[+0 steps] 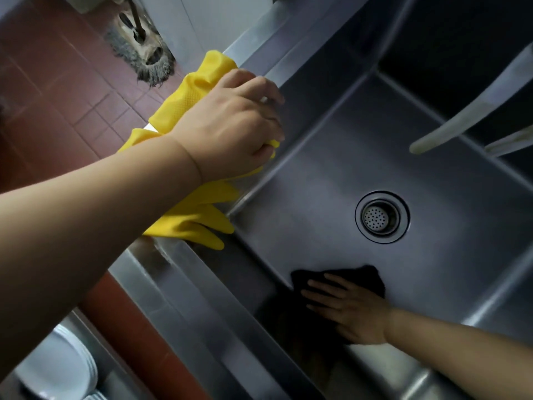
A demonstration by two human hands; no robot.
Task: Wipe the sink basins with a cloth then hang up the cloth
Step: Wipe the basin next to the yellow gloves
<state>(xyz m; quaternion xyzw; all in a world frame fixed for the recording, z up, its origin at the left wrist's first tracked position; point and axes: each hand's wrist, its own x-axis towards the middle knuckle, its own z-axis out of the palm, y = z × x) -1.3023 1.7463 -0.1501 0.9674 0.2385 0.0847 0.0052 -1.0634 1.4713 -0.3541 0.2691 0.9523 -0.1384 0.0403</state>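
Right hand (350, 310) presses flat on the black cloth (360, 277) in the sink basin (331, 174); left hand (230, 125) grips yellow gloves (190, 217) on its rim.

Yellow rubber gloves (199, 209) on rim; mop (141, 50) on red tiles; plates (66, 368) below.
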